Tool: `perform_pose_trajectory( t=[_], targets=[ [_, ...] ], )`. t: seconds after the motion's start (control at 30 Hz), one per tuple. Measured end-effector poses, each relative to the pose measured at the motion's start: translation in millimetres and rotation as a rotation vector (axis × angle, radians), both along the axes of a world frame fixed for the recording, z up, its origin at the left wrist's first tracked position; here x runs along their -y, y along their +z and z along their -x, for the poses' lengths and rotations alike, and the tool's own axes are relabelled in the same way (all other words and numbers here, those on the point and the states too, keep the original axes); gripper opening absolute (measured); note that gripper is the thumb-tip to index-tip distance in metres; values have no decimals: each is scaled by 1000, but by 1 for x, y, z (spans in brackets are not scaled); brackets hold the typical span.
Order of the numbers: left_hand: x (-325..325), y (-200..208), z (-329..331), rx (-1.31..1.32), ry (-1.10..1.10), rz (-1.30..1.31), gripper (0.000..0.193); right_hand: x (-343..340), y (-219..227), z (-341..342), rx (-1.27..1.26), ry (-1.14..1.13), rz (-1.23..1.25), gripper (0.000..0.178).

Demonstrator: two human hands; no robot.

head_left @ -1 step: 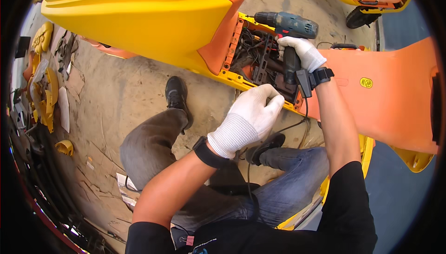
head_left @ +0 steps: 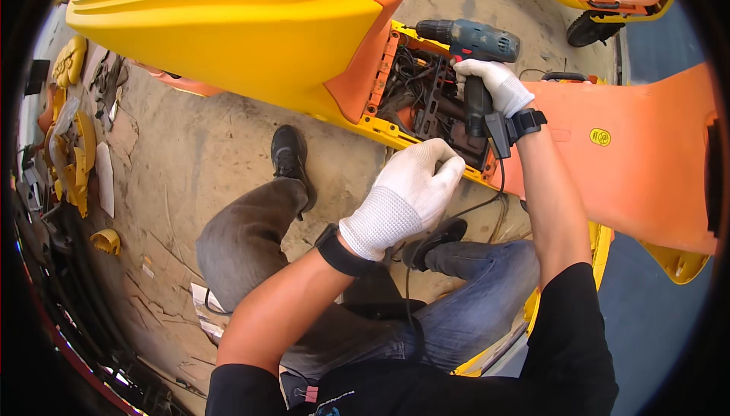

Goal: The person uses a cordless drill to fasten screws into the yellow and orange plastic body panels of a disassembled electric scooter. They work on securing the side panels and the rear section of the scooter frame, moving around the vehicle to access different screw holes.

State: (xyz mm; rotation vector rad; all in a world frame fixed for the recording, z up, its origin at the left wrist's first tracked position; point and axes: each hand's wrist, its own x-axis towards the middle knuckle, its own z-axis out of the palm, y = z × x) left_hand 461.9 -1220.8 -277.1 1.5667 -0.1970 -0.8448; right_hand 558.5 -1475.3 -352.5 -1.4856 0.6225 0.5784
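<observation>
My right hand (head_left: 496,85), in a white glove, grips the handle of a dark teal cordless drill (head_left: 475,38). The drill's nose points left, above an open compartment (head_left: 426,104) full of wires in a yellow and orange scooter body. My left hand (head_left: 407,195), also gloved in white, has its fingers bunched together at the compartment's yellow lower rim. What those fingertips pinch, if anything, is hidden. A thin black cable (head_left: 487,203) runs down from the compartment past that hand.
A large yellow body panel (head_left: 228,28) spans the top left and an orange panel (head_left: 631,165) fills the right. My legs and black shoes (head_left: 289,154) rest on the dusty concrete floor. Loose yellow parts (head_left: 72,58) lie at the far left. A small wheel (head_left: 593,28) shows top right.
</observation>
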Motion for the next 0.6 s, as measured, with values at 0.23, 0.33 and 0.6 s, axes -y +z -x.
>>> perform_pose_trajectory(
  t=[0.23, 0.33, 0.6],
  targets=[
    [-1, 7, -9, -15, 13, -12, 31, -6, 2, -20, -32, 52, 69, 21],
    [-2, 7, -11, -26, 13, -10, 31, -9, 7, -25, -58, 62, 99, 22],
    [0, 3, -12, -46, 6, 23, 30, 5, 6, -39, -67, 190, 208, 21]
  ],
)
